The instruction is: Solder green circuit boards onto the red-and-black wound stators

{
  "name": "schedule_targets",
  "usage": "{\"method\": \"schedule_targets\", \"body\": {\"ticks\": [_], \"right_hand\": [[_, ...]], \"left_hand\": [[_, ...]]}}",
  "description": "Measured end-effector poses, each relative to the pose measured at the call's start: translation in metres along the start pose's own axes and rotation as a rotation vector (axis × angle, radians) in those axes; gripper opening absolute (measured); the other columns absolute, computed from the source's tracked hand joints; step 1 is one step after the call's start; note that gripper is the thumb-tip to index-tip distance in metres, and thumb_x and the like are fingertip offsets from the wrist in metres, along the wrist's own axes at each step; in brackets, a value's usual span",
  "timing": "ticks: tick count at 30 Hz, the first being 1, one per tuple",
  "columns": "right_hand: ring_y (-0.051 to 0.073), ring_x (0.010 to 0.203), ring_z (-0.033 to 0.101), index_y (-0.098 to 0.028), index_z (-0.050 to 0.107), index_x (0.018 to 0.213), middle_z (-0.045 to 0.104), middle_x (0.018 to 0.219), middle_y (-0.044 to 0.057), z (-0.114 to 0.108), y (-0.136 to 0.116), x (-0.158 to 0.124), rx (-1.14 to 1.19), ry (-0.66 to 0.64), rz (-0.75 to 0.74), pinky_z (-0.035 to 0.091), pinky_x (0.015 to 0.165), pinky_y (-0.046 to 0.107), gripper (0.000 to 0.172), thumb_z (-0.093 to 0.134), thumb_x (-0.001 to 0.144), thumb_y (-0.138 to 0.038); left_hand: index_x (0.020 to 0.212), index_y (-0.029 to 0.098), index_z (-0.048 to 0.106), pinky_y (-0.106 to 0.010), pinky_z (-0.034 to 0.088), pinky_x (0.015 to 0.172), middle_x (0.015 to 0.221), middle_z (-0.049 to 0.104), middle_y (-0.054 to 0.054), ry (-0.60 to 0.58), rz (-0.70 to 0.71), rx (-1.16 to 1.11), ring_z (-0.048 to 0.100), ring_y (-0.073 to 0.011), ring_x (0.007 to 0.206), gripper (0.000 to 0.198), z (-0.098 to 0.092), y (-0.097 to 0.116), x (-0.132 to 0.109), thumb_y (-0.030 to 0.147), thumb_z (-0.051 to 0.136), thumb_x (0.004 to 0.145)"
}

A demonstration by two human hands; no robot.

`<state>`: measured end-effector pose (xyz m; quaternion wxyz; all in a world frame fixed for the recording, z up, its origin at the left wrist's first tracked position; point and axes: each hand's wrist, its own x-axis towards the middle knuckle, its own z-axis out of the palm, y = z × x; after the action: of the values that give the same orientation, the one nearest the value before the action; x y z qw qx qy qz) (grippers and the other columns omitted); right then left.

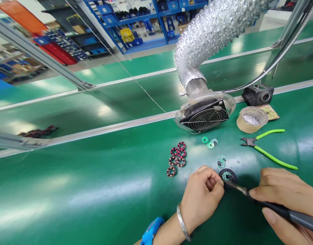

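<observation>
My right hand (286, 200) is wrapped round the dark handle of a soldering iron (279, 208). Its metal tip reaches left onto a small round green circuit board (226, 176) in a black ring-shaped holder (234, 181). My left hand (203, 197) is closed in a pinch at the holder's left edge; what is between its fingertips is too small to make out. Just behind the holder lies another green board (222, 161). Several copper-and-black ring coils (172, 160) sit to the left, and more round boards (210, 144) lie farther back.
A fume extractor fan (204, 117) on a silver duct (209, 37) hangs over the green table (95, 183). At the back right are a tub of metal wire (250, 120), a black stand (258, 95) and green-handled cutters (270, 154). Shelves stand beyond.
</observation>
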<state>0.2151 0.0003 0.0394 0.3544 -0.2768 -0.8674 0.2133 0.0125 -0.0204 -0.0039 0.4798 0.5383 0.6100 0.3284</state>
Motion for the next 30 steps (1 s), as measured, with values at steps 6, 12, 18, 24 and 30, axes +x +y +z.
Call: {"method": "schedule_targets", "body": {"ticks": [6,12,18,24,30], "right_hand": [[0.025,0.065,0.069,-0.022,0.056,0.101,0.067,0.066,0.005,0.0002,-0.0014,0.0042,-0.018,0.003,0.009,0.05,0.051,0.036,0.024,0.049,0.081,-0.011],[0.021,0.064,0.069,-0.021,0.059,0.093,0.068,0.066,0.004,0.0001,-0.0035,0.0052,-0.055,0.061,0.023,0.052,0.053,0.032,0.016,0.048,0.084,-0.012],[0.02,0.065,0.07,-0.021,0.058,0.093,0.07,0.068,0.004,0.003,-0.0044,0.0027,-0.094,0.049,0.018,0.051,0.053,0.031,0.014,0.045,0.092,-0.017],[0.021,0.061,0.068,-0.022,0.058,0.097,0.068,0.065,0.005,0.0005,-0.0016,0.0014,-0.05,0.08,0.01,0.05,0.052,0.033,0.018,0.04,0.096,-0.022],[0.022,0.064,0.069,-0.024,0.06,0.103,0.068,0.069,0.005,-0.0014,0.0017,-0.0013,-0.036,0.106,0.035,0.051,0.053,0.035,0.018,0.046,0.093,-0.021]], "left_hand": [[0.062,0.017,0.055,-0.02,0.037,0.049,0.065,0.051,0.001,0.007,-0.01,0.012,0.045,-0.0086,0.051,0.012,0.0012,0.0002,0.0006,0.012,0.051,0.072],[0.062,0.017,0.056,-0.02,0.037,0.049,0.065,0.052,0.001,0.011,-0.011,0.025,0.045,-0.0089,0.052,0.012,0.0017,-0.0005,0.001,0.012,0.051,0.072],[0.062,0.017,0.056,-0.021,0.038,0.049,0.065,0.051,0.001,0.016,-0.012,0.02,0.046,-0.0091,0.052,0.012,0.0003,0.0013,-0.0002,0.012,0.051,0.072],[0.061,0.017,0.056,-0.021,0.038,0.05,0.064,0.052,0.001,0.019,-0.004,0.031,0.046,-0.0093,0.052,0.012,0.0008,0.0015,0.002,0.012,0.052,0.072],[0.06,0.017,0.055,-0.02,0.037,0.049,0.063,0.05,0.001,0.025,-0.002,0.044,0.045,-0.0088,0.052,0.013,0.0008,0.0003,0.0013,0.011,0.052,0.072]]}}
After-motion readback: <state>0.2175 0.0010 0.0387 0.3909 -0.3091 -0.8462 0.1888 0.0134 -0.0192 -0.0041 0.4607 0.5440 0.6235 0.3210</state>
